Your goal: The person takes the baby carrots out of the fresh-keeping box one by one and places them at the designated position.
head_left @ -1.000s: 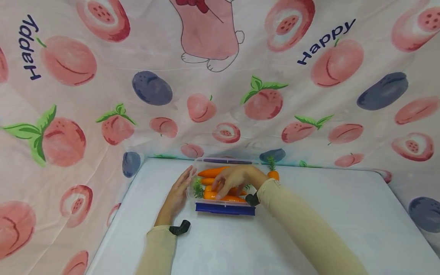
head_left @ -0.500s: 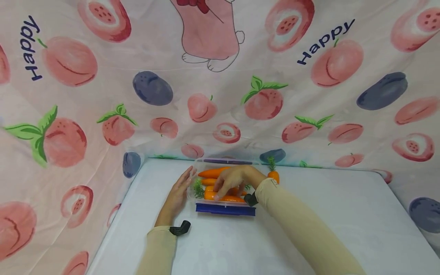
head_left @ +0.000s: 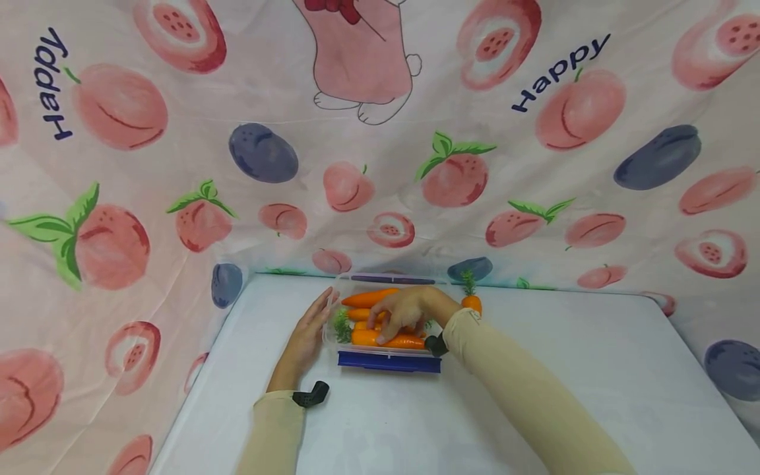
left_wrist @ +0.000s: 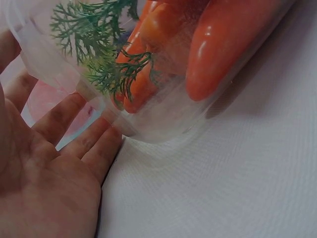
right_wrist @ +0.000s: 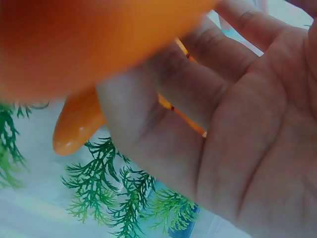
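Observation:
A clear plastic box (head_left: 332, 336) with blue latch flaps (head_left: 388, 361) holds several orange carrots with green feathery tops. My left hand (head_left: 304, 338) lies along the box's left side; in the left wrist view its fairly straight fingers (left_wrist: 59, 119) touch the clear wall. Inside the box, my right hand (head_left: 406, 310) bends over the front carrot (head_left: 404, 341), its thumb on the near side and its fingers toward the far side. The right wrist view has this carrot (right_wrist: 99, 39) close up, hiding the fingertips. Behind it lie more carrots (head_left: 362, 299), partly covered by the hand.
One more carrot (head_left: 472, 303) with a green top stands outside the box, beyond the right wrist. The white table (head_left: 564, 369) meets a fruit-printed cloth (head_left: 386, 145) at the back and left, close behind the box.
My right hand stays over the front carrot; its fingers and thumb have shifted slightly, showing more of the carrot. The left hand and the box have not visibly moved.

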Tool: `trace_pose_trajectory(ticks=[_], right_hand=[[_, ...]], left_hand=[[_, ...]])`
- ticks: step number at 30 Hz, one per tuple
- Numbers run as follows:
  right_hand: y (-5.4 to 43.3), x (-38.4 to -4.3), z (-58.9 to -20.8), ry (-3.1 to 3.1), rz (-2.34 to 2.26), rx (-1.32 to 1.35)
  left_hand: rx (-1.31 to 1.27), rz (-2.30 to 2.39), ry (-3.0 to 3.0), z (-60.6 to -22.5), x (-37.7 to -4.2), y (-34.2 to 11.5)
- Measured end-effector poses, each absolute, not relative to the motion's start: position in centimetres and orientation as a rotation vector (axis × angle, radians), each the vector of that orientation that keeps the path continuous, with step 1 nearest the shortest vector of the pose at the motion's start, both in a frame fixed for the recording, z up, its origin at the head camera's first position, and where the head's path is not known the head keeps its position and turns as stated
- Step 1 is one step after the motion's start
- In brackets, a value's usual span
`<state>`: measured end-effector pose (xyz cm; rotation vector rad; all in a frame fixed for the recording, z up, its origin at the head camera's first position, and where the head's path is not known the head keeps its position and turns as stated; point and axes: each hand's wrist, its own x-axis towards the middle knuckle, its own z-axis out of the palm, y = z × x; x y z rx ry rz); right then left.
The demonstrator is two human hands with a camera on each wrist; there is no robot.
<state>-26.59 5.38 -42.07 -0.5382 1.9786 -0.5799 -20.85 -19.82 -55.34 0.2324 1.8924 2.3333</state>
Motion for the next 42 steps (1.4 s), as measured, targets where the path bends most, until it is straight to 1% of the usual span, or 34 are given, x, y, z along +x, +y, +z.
trace_pose_trajectory(ticks=[22,36,42], right_hand=[[6.1,-26.0,-41.7,1.965,-0.692,-0.552],[7.6,-25.5,-41.0,1.960,-0.856,-0.474],[8.4,-25.0,-40.5,1.989,-0.926,-0.380]], left_hand=[[0.237,2.323,1.901,-55.2,-20.8,-19.9],[0.258,2.341,1.882,-55.2,-20.9,-19.8],[0.256,2.356,1.865,-55.3,-20.8,-19.8]])
